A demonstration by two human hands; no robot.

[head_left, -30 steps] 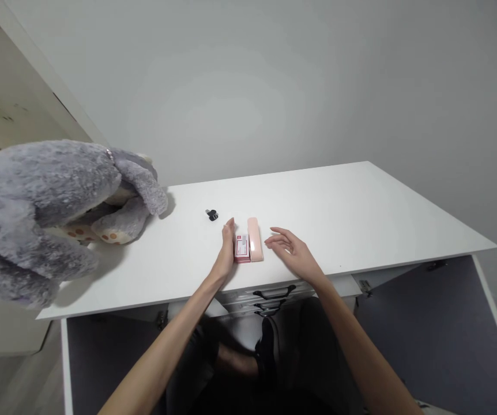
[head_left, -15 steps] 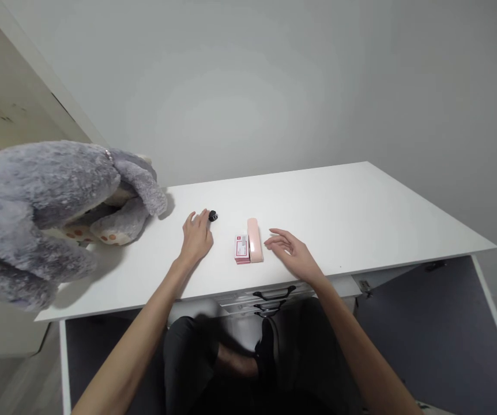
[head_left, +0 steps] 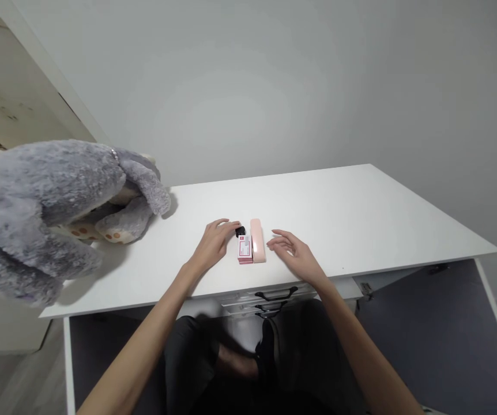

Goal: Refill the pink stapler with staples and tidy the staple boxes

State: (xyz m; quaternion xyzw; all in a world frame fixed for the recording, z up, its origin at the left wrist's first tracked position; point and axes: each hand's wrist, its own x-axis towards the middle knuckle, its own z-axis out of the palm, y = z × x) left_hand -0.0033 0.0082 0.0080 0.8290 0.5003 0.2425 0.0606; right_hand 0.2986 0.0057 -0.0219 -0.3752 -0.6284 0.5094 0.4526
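On the white tabletop, my left hand (head_left: 214, 242) reaches toward a small black object (head_left: 240, 231), perhaps a staple remover, too small to name surely. Its fingertips touch the object's upper left side, fingers stretched rather than wrapped around it. Just in front of the black object sits a short stack of red-and-white staple boxes (head_left: 244, 249). A pale pink stapler (head_left: 258, 241) lies lengthwise against the boxes' right side. To the stapler's right rests my right hand (head_left: 295, 253), loosely curved and empty, with its fingers slightly apart and not touching the stapler.
A large grey plush toy (head_left: 62, 184) leans over the tabletop's left end. Below the front edge are drawers with black handles (head_left: 277, 294). A cabinet door (head_left: 439, 328) stands open at the right, another (head_left: 101, 351) at the left. A wall backs the table.
My left hand has moved right, and the black object has slid with it to just behind the staple boxes. My right hand has stayed beside the stapler. The view has shifted slightly.
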